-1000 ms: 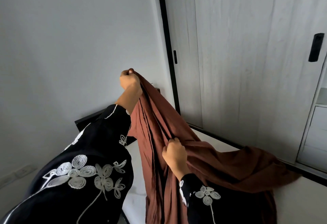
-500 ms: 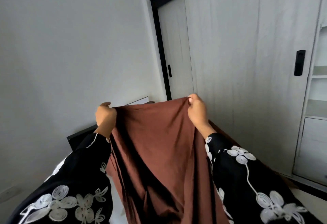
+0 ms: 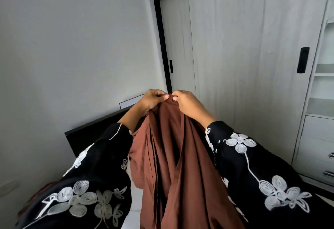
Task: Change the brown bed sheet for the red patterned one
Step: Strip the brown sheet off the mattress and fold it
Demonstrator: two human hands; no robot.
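Moved: left hand [image 3: 153, 100] and right hand [image 3: 188, 104] now together, both pinching brown bed sheet [image 3: 173, 156] top edge. Room: grey wall [image 3: 72, 47], sliding wardrobe doors [image 3: 244, 47], black headboard [image 3: 86, 134], white mattress [image 3: 133, 218].

1. The left hand [image 3: 153, 99] and right hand [image 3: 188, 104] are raised side by side, fingertips nearly touching, each pinching the gathered top of the brown bed sheet [image 3: 177, 156]
2. The sheet hangs from that grip in long vertical folds between two black sleeves [image 3: 253, 165] embroidered with white flowers
3. Behind the left forearm, a black headboard [image 3: 90, 131] stands against the plain grey wall [image 3: 72, 47]
4. To the right are pale wardrobe doors [image 3: 244, 47] with a black handle [image 3: 303, 60], then open shelves above drawers [image 3: 318, 147] with metal pulls
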